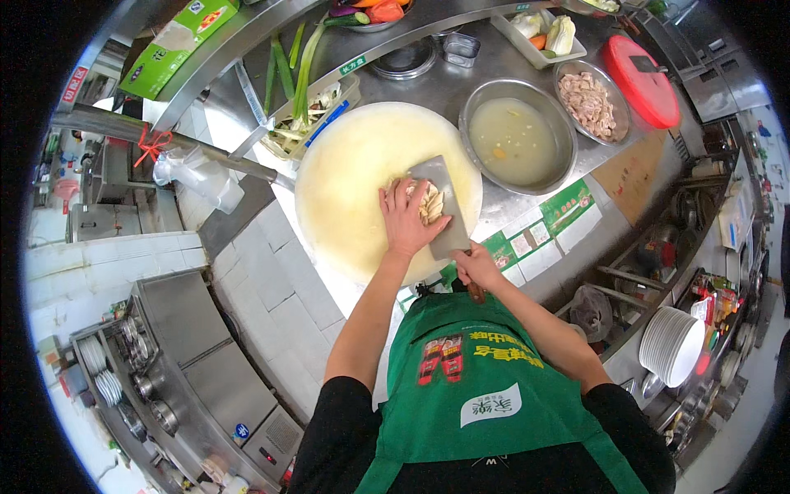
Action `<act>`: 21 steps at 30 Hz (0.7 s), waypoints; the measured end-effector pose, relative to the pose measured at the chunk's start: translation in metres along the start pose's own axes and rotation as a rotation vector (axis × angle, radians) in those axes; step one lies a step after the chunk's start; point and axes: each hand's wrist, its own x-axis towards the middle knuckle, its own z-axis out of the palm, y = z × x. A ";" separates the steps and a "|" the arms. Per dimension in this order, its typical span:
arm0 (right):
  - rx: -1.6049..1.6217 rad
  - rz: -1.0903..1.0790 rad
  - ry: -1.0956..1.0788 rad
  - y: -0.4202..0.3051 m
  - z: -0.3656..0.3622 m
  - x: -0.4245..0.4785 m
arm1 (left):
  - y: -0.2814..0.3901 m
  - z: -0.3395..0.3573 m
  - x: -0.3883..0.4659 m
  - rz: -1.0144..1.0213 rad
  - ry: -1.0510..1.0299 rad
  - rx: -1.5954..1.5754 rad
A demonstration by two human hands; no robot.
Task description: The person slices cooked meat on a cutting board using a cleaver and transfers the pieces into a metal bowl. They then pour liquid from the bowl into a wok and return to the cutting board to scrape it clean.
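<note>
My right hand (478, 267) is closed around the wooden handle of a Chinese cleaver (453, 225), whose broad blade lies flat over the right part of a round, pale chopping block (345, 185). Pale sliced pieces (433, 207), of a food I cannot name for certain, are heaped on the blade. Over the left side of that heap rests my left hand (405, 216), fingers spread and thumb towards the blade; whether it grips any slices is hidden. To the right of the block stands a steel basin (518, 139) of cloudy liquid.
Behind the basin are a bowl of sliced raw meat (587, 105), a red lid (642, 80) and a vegetable tray (546, 58). A plastic container of trimmings with scallions (315, 123) touches the block's far left. A metal shelf rail (395, 46) crosses above the counter.
</note>
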 end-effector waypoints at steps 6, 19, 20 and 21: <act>-0.101 -0.080 -0.041 -0.009 0.047 0.009 | -0.015 0.014 -0.005 -0.182 0.261 -0.216; -0.187 -0.092 -0.317 -0.026 0.005 0.039 | 0.004 0.008 0.012 -0.290 0.360 -0.152; -0.139 -0.060 -0.342 -0.031 -0.008 0.039 | 0.015 0.015 0.024 -0.271 0.344 -0.117; -0.096 -0.096 -0.347 -0.038 -0.023 0.039 | 0.032 0.017 0.037 -0.257 0.325 -0.076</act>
